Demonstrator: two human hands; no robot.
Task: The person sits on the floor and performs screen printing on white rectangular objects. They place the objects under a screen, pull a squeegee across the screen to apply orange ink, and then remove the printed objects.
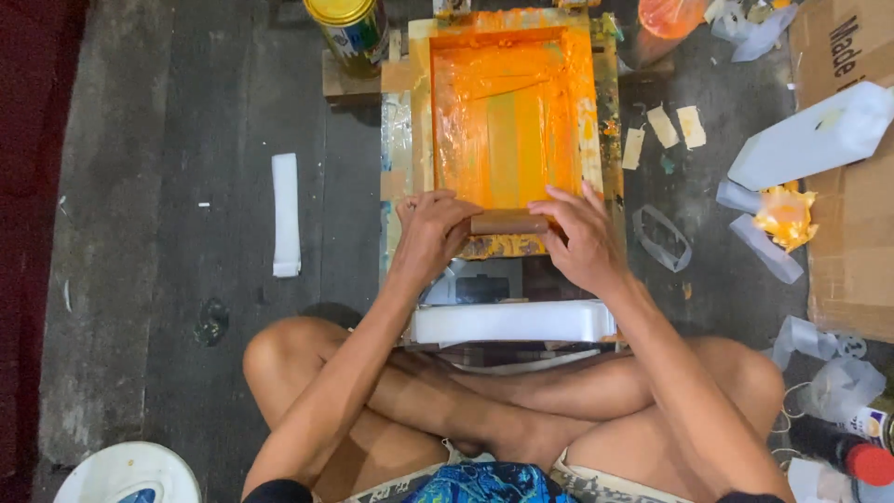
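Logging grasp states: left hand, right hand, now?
Left hand: closed on the brown wooden squeegee handle.
Right hand: closed on the same handle, over the orange-inked screen frame.

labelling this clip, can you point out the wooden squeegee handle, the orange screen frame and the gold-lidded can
wooden squeegee handle (507,222), head view, bare middle of the brown bar between the hands
orange screen frame (510,112), head view, ink-coated mesh inside the frame
gold-lidded can (341,9), head view, its gold lid

A brown wooden squeegee handle (507,222) is gripped above a wood-framed printing screen (510,112) coated in glossy, wet orange ink. A smooth white plastic block (512,322) is seen below it, a shiny gold-lidded metal can (349,28) beside, and matt brown cardboard (852,233) on rough grey concrete floor (168,233).
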